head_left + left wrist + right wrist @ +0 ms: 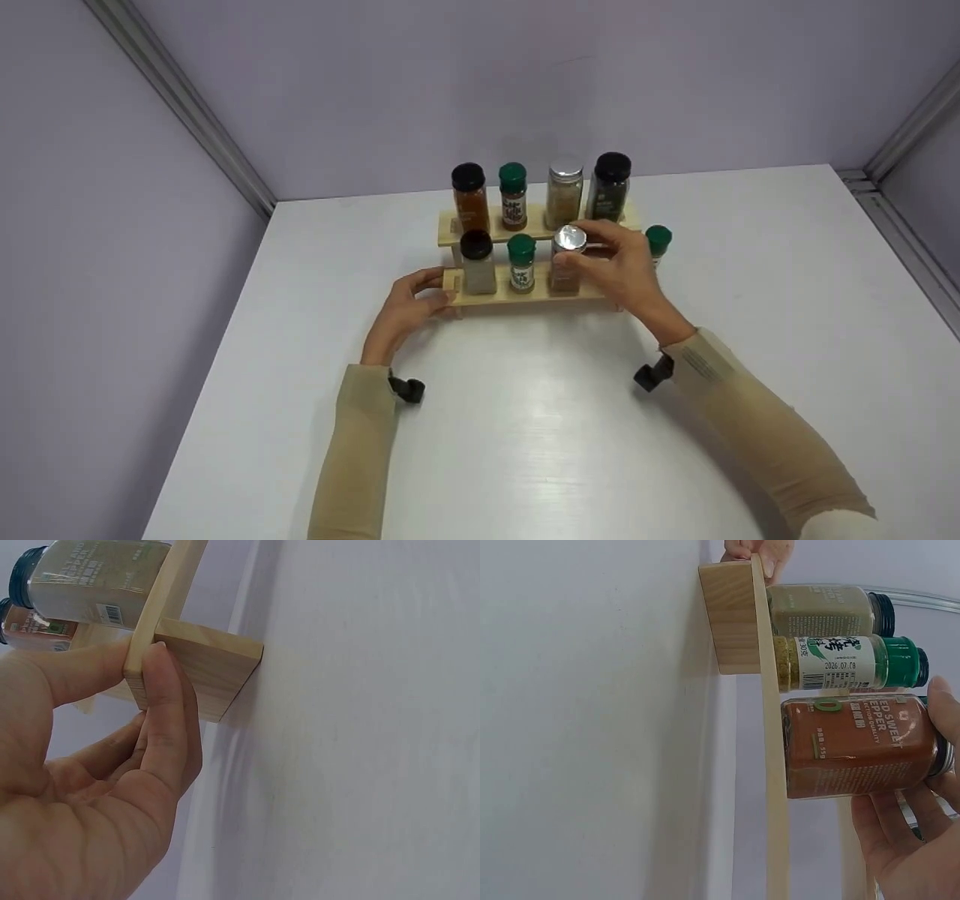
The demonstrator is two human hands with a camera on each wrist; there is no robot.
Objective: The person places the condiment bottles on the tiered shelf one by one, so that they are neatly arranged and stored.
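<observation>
A two-tier wooden spice rack [540,298] stands near the back of the white table. My left hand [409,304] pinches the left end of its lower board [210,652] between thumb and fingers. On that board, my right hand [628,268] grips a spice jar of red sweet pepper [847,746] near its silver cap, thumb and fingers on opposite sides. The jar is upright with its base right at the board. To its left stand a small green-capped shaker [522,275] and a black-capped jar of pale powder [480,274].
The upper tier holds an orange-brown jar [472,208], a green-capped shaker [514,206], a silver-capped tan jar [564,204] and a black-capped dark jar [609,195]. Another green-capped shaker [658,240] stands right of the rack, partly behind my right hand. A wall [360,97] rises behind.
</observation>
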